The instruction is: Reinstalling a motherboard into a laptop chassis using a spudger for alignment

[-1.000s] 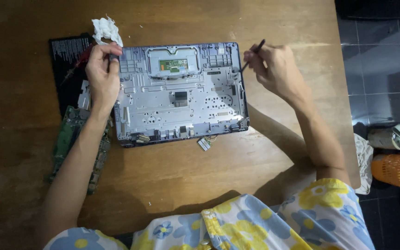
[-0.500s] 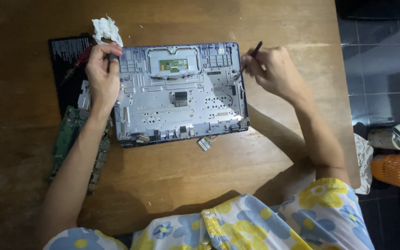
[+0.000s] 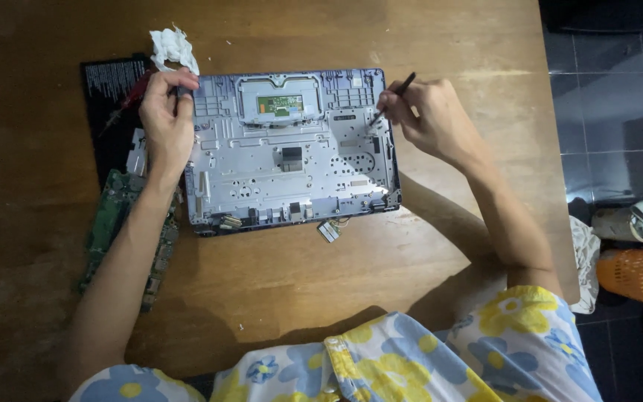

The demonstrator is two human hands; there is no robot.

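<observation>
An opened laptop chassis (image 3: 292, 149) lies on the wooden table (image 3: 299, 283), its grey metal inner frame facing up. My left hand (image 3: 165, 123) grips the chassis at its far left corner, fingers curled over the edge. My right hand (image 3: 429, 119) holds a thin black tool (image 3: 392, 97) like a pen, its tip touching the frame near the far right corner. A small green board (image 3: 280, 103) shows in the touchpad bay at the far middle.
A green circuit board (image 3: 113, 223) and a black flat part (image 3: 113, 97) lie left of the chassis. Crumpled white tissue (image 3: 173, 46) sits beyond it. A small loose connector (image 3: 329, 229) lies at the near edge. An orange basket (image 3: 638, 275) stands on the tiled floor at right.
My right hand has shifted slightly with the black tool, whose tip now rests a little lower on the frame. The left hand has stayed in place on the corner.
</observation>
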